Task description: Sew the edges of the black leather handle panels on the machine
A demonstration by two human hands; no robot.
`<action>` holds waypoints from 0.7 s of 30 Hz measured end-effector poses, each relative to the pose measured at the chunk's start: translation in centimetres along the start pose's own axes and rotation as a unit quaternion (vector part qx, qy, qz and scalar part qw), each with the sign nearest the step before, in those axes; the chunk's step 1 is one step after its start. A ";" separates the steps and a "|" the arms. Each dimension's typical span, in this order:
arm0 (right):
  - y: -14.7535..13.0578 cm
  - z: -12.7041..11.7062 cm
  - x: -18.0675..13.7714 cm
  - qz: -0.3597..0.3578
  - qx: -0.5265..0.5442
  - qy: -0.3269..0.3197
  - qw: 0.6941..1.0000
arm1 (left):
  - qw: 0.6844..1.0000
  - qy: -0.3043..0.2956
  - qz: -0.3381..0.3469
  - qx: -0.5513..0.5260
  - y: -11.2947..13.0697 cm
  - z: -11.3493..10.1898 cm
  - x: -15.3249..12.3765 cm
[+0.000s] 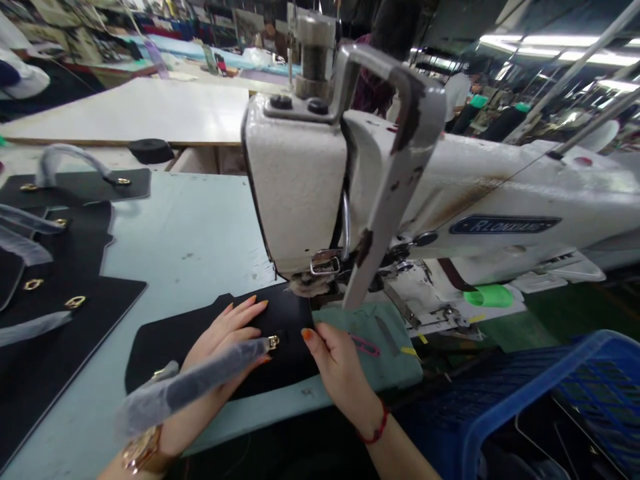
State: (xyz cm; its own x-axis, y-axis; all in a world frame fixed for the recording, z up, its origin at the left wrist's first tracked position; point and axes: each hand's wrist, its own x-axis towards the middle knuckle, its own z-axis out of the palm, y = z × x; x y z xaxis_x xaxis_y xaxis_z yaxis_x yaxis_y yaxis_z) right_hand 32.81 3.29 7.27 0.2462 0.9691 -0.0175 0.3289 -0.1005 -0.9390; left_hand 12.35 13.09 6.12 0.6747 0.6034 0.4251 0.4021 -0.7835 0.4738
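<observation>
A black bag panel [295,317] lies flat on the pale blue-green table, its far edge beneath the head of a white sewing machine [300,180]. My left hand [213,343] rests on the panel with fingers spread, passing under a plastic-wrapped handle [195,383]. Gold hardware [273,342] joins that handle to the panel near my fingertips. My right hand [343,363] pinches the panel's right edge between thumb and fingers. The machine head and its lint-covered lower end hide the needle area.
More black panels [95,313] with wrapped handles lie at the left. A pink-handled small tool [366,345] sits right of the panel on green cloth [395,320]. A blue plastic basket [550,380] holding black pieces stands lower right. Other people work in the background.
</observation>
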 end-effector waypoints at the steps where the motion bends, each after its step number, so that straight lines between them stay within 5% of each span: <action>1: 0.1 0.0 0.0 -0.002 0.005 -0.003 1.000 | 1.000 0.005 0.016 0.004 -0.4 -0.1 0.0; 15: 0.8 2.0 -0.2 0.028 0.074 0.066 0.995 | 0.982 -0.065 0.146 0.103 -2.9 -1.7 0.2; 21: 0.4 1.8 -0.1 0.046 0.093 0.052 0.993 | 0.983 -0.078 0.118 0.118 -2.6 -1.8 0.0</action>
State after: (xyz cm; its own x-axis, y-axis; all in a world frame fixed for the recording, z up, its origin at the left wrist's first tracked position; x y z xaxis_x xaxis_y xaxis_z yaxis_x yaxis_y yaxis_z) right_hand 31.30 3.57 6.24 0.3630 0.9284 -0.0791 0.1296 -0.1344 -0.9824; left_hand 10.21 15.38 6.32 0.8460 0.3848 0.3691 0.3425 -0.9227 0.1769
